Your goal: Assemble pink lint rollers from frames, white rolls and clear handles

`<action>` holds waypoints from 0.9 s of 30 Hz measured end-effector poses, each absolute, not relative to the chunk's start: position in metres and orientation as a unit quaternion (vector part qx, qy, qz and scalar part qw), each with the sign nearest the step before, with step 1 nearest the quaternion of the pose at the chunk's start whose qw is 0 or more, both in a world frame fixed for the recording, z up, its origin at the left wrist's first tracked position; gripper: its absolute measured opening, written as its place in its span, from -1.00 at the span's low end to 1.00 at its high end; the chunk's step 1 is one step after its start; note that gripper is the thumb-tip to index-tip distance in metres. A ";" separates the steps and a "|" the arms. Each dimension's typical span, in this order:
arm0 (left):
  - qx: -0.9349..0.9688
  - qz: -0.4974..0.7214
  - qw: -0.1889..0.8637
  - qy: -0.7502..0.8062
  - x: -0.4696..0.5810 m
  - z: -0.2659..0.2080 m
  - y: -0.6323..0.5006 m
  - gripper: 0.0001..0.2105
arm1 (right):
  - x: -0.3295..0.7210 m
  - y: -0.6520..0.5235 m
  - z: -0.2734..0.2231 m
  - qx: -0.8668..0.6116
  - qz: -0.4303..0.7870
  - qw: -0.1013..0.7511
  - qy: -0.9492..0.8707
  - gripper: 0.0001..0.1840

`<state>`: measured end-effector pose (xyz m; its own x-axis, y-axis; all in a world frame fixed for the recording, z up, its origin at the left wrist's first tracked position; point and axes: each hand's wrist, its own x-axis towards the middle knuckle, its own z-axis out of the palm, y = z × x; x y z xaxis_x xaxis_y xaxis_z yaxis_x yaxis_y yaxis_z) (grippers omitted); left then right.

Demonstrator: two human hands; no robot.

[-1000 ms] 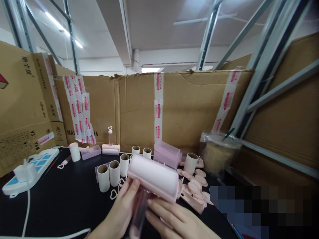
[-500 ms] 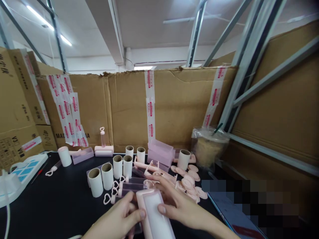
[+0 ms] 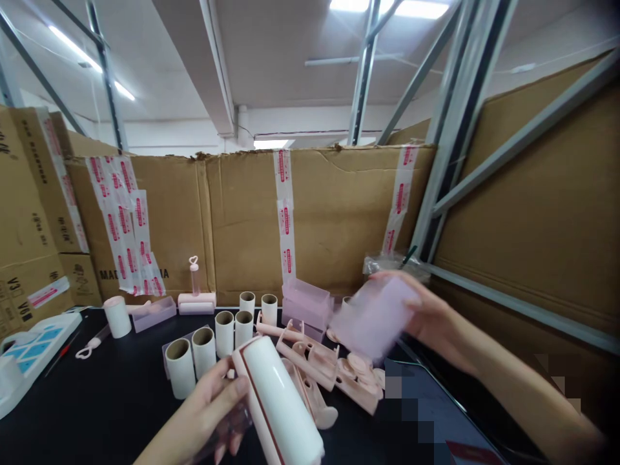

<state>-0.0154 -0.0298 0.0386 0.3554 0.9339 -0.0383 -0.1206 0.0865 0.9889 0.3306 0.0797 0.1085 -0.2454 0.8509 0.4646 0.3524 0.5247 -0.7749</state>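
My left hand (image 3: 213, 403) is closed around the pink frame of a lint roller (image 3: 285, 400), whose white roll faces up. Something clear shows under the fingers of that hand; its kind is hard to make out. Out to the right, my right hand (image 3: 426, 310) grips a translucent lilac cover (image 3: 375, 316), smeared by motion and apart from the roller. Pink plastic roller frames (image 3: 310, 352) lie just beyond the lint roller. Behind them stand several white paper rolls (image 3: 181, 368) with cardboard cores. Pink discs (image 3: 358, 365) are heaped below the lilac cover.
Lilac covers (image 3: 305, 307) are stacked at the back. A finished-looking pink roller with a heart-ended handle (image 3: 196, 300) stands against the cardboard wall (image 3: 242, 226). A white power strip (image 3: 39, 358) lies at left, a phone-like flat device (image 3: 445, 400) at right. A bagged cup (image 3: 387, 263) is partly hidden.
My right hand has left the lint roller and moved right and up with the lilac cover, baring the white roll. My left hand still holds the roller, a little further left.
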 end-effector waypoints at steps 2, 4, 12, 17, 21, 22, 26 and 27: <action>0.507 0.441 0.631 0.387 -0.016 0.043 -0.030 -0.37 | 0.349 0.109 0.120 -0.458 0.194 0.507 -0.704 -0.59; 0.493 0.451 0.635 0.389 -0.016 0.046 -0.031 -0.38 | 0.358 0.139 0.129 -0.491 0.163 0.485 -0.704 -0.67; 0.505 0.448 0.635 0.376 -0.015 0.043 -0.027 -0.40 | 0.343 0.229 0.108 -0.542 0.197 0.266 -0.772 -0.73; 0.521 0.439 0.633 0.369 -0.017 0.038 -0.024 -0.37 | 0.332 0.248 0.093 -0.534 0.208 0.185 -0.798 -0.69; 0.523 0.435 0.645 0.349 -0.017 0.035 -0.025 -0.39 | 0.327 0.252 0.087 -0.533 0.190 0.158 -0.809 -0.71; 0.525 0.435 0.647 0.343 -0.017 0.035 -0.026 -0.39 | 0.325 0.252 0.086 -0.533 0.184 0.156 -0.811 -0.71; 0.533 0.437 0.639 0.342 -0.015 0.032 -0.026 -0.40 | 0.318 0.252 0.085 -0.536 0.151 0.174 -0.812 -0.71; 0.535 0.438 0.635 0.345 -0.015 0.031 -0.026 -0.41 | 0.316 0.251 0.086 -0.537 0.141 0.188 -0.810 -0.71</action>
<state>-0.0153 -0.0260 0.0312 0.3784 0.9251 0.0309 -0.1876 0.0440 0.9813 0.3159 0.2514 0.0859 -0.3527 0.9231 0.1533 0.8172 0.3837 -0.4301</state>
